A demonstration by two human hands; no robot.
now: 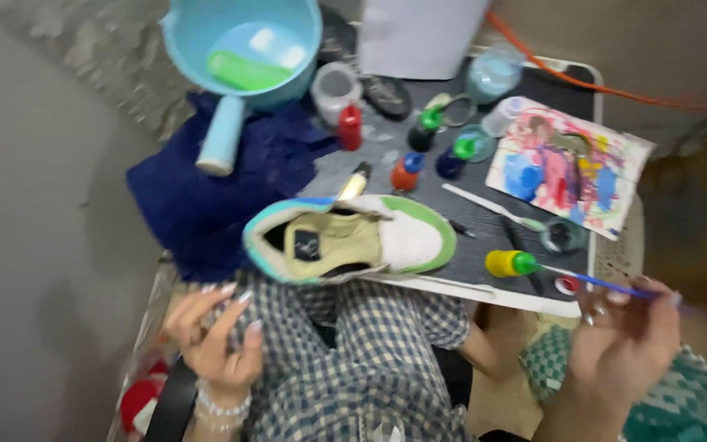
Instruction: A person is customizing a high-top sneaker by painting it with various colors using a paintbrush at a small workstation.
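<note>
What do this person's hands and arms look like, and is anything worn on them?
Both are bare, with no gloves and no sleeves in view. The left hand has long, pale, pointed nails and a stack of white beaded bracelets round the wrist. The right hand shows similar long pale nails; the picture is too blurred to tell whether it wears any rings.

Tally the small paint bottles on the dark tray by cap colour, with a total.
Red cap: 1, the red-capped bottle
Green cap: 3, the rear bottle, the middle bottle and the lying yellow bottle
Blue cap: 1, the orange bottle
Total: 5, all on the dark tray; blur may hide others.
</note>
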